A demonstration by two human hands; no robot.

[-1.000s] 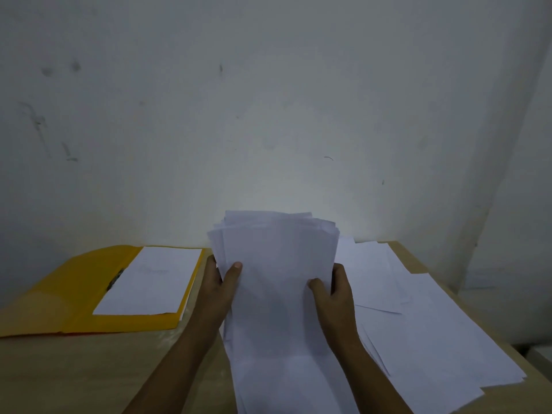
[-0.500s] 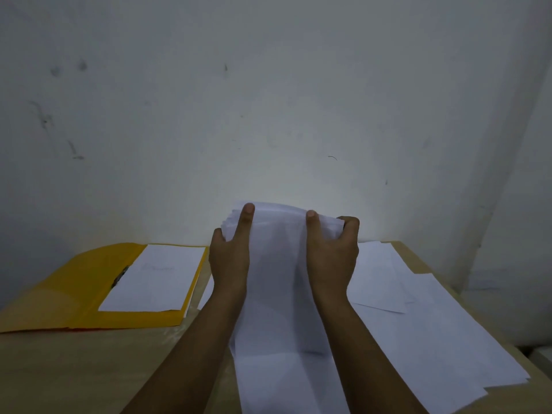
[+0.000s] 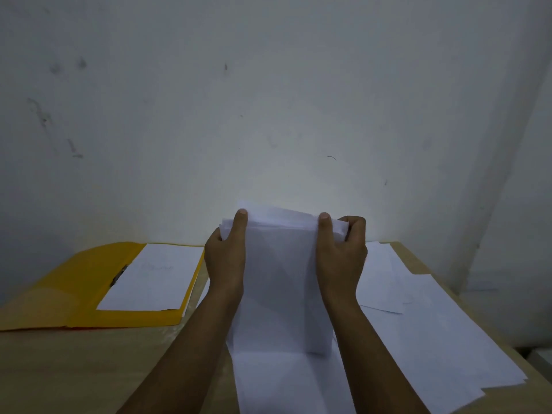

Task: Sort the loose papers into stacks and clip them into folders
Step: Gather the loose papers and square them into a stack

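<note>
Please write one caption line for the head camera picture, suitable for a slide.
Both hands, left hand and right hand, hold a paper stack upright beside an open yellow folder.

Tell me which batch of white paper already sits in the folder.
The sheet lying flat on the open yellow folder at left. The stack is gripped upright by both hands; the loose papers lie spread on the table at right.

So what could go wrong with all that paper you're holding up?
The left hand and right hand grip only the top of the standing stack, so sheets might slip or bend. The loose papers overhang the table edge at right and could slide off.
</note>
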